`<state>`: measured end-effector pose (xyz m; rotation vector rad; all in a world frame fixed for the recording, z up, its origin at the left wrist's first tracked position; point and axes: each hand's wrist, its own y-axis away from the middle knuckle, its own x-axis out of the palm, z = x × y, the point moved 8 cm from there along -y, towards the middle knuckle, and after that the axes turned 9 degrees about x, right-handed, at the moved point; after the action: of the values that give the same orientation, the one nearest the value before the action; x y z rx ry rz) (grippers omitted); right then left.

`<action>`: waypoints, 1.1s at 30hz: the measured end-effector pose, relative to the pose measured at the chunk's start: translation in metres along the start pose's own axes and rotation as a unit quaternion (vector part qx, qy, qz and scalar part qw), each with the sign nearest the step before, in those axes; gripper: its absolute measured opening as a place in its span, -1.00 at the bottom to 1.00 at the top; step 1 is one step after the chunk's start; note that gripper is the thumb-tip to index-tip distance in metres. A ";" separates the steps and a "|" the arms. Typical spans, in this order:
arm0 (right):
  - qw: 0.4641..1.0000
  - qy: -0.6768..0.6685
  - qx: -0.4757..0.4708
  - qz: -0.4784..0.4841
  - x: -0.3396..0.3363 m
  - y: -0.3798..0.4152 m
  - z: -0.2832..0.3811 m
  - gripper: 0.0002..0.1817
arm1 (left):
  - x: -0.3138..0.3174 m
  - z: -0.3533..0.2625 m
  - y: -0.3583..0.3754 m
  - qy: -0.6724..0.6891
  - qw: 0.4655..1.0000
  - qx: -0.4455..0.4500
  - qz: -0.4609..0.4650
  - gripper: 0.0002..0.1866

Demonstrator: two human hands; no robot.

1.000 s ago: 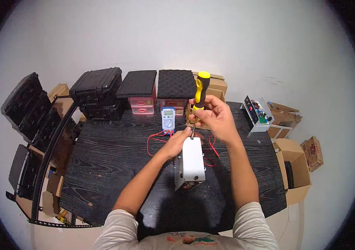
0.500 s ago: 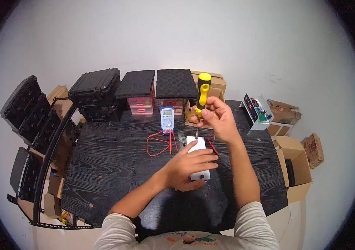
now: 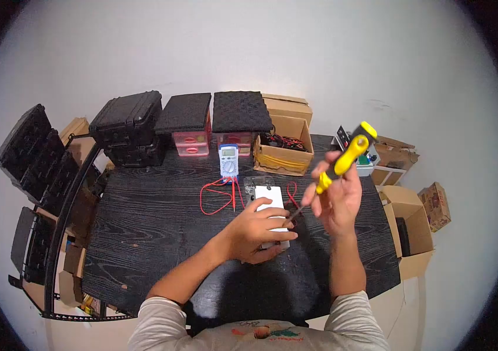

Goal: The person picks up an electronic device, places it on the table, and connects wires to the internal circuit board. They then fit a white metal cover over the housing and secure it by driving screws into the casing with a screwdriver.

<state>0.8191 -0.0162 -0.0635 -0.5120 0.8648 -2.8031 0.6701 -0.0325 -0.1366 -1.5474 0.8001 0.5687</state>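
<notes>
A white box (image 3: 269, 195) with a dark screw spot near its far end lies on the black table. My left hand (image 3: 255, 231) reaches over it from the left, fingers across its top to the right edge and thumb at the near end, holding it. In my right hand (image 3: 339, 202) is a screwdriver (image 3: 351, 153) with a yellow and black handle, tilted up to the right. Its thin shaft points down-left, and the tip overlaps the box's right side beside my left fingertips.
Behind the box stands a blue-framed multimeter (image 3: 229, 162) with red leads (image 3: 217, 202). A cardboard box (image 3: 284, 161) of cables, pink drawer units (image 3: 191, 145) and black cases (image 3: 126, 123) line the back. An opened device (image 3: 366, 168) with a green circuit board sits back right.
My right hand has swung the screwdriver from upright at the box's far end to a slant, its tip now at the right side. The view has shifted slightly; my left hand stays on the box.
</notes>
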 end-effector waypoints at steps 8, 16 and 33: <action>0.999 -0.009 0.042 0.015 0.004 0.043 -0.005 -0.38 | -0.001 0.000 -0.001 -0.012 1.000 -0.006 -0.003 -0.66; 0.999 0.002 0.037 0.021 0.004 0.053 -0.010 -0.40 | 0.001 0.002 0.000 -0.010 1.000 -0.012 -0.009 -0.69; 0.999 0.025 0.039 -0.013 0.000 0.062 -0.005 -0.48 | 0.001 0.002 0.002 -0.002 1.000 -0.003 -0.025 -0.54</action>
<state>0.8207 -0.0647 -0.1028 -0.4452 0.7608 -2.8710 0.6692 -0.0305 -0.1393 -1.5672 0.7554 0.5364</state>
